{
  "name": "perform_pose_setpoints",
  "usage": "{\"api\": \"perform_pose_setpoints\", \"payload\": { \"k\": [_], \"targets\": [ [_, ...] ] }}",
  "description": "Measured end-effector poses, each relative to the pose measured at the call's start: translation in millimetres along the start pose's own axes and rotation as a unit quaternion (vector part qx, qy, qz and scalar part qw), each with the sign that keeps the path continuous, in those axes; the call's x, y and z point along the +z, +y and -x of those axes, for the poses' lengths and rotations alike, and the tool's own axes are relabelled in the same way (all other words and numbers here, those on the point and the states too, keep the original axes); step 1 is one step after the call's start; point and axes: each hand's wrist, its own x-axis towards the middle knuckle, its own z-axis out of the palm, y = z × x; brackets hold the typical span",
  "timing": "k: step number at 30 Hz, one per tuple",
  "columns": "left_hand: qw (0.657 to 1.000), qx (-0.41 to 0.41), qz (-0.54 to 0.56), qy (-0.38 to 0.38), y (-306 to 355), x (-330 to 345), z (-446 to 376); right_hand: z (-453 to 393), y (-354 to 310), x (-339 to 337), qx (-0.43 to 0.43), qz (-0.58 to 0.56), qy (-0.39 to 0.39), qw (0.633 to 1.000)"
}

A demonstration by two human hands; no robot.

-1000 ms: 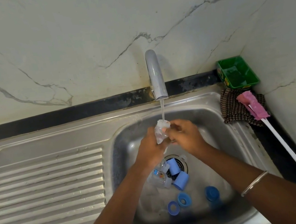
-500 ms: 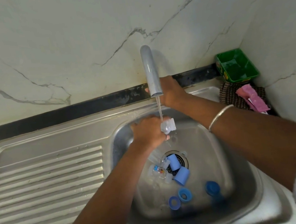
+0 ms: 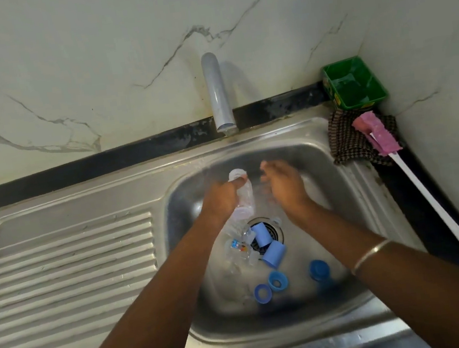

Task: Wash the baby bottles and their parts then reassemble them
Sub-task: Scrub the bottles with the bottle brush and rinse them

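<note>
The brushed stainless-steel sink basin (image 3: pixel 338 188) at centre looks dull-glossy, its ribbed steel drainboard (image 3: pixel 74 270) at left smooth, and the white veined marble wall (image 3: pixel 90 60) above is polished. A clear plastic baby bottle (image 3: pixel 245 198) and matt light-blue plastic caps (image 3: pixel 274 254) sit mid-frame. At upper right are a glossy green plastic tub (image 3: pixel 355 82), a coarse brown checked cloth (image 3: pixel 347 143) and a fuzzy pink sponge brush (image 3: pixel 378 135).

both arms reach forward, forearms angled in toward each other. left hand (image 3: pixel 223 201) has its fingers wrapped round a clear baby bottle (image 3: pixel 244 198), right hand (image 3: pixel 284 187) just beside it, fingers loose, holding nothing
</note>
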Motion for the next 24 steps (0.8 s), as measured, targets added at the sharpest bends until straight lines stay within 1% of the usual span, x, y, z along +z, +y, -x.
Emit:
{"api": "perform_pose_setpoints", "payload": {
  "k": [2,3,4,6,8,11,13,15,17,19,21,22,23,24],
  "targets": [
    [1.000,-0.016,-0.010,-0.017,-4,10,10,28,10,-11,0.126,-0.032,-0.115,0.985],
    [0.999,-0.022,-0.027,-0.030,-8,15,13,38,13,-15,0.156,-0.032,-0.160,0.974],
    [0.998,-0.026,-0.029,-0.047,-12,22,20,47,18,-19,0.167,-0.032,-0.181,0.969],
    [0.995,-0.057,0.020,-0.084,-20,34,29,53,27,-22,0.162,-0.029,-0.183,0.969],
    [0.987,-0.088,0.062,-0.121,-25,45,39,55,35,-25,0.163,-0.019,-0.157,0.974],
    [0.987,-0.091,0.042,-0.126,-28,48,53,60,36,-37,0.167,-0.020,-0.128,0.977],
    [0.990,-0.076,-0.011,-0.114,-32,48,61,63,38,-48,0.166,-0.007,-0.109,0.980],
    [0.990,-0.070,-0.062,-0.104,-37,45,66,58,45,-57,0.139,0.082,-0.086,0.983],
    [0.988,-0.067,-0.108,-0.090,-43,41,72,58,50,-62,0.085,0.208,-0.076,0.971],
    [0.984,-0.051,-0.153,-0.072,-50,35,79,58,58,-66,0.029,0.337,-0.078,0.938],
    [0.983,-0.032,-0.176,-0.051,-57,29,82,64,57,-66,-0.033,0.447,-0.081,0.890],
    [0.982,-0.018,-0.184,-0.036,-62,26,84,69,54,-64,-0.062,0.481,-0.078,0.871],
    [0.981,0.000,-0.192,-0.022,-66,22,86,72,51,-62,-0.098,0.492,-0.066,0.863],
    [0.979,0.023,-0.201,-0.005,-70,17,89,78,47,-59,-0.128,0.488,-0.055,0.862]
  ]
}}
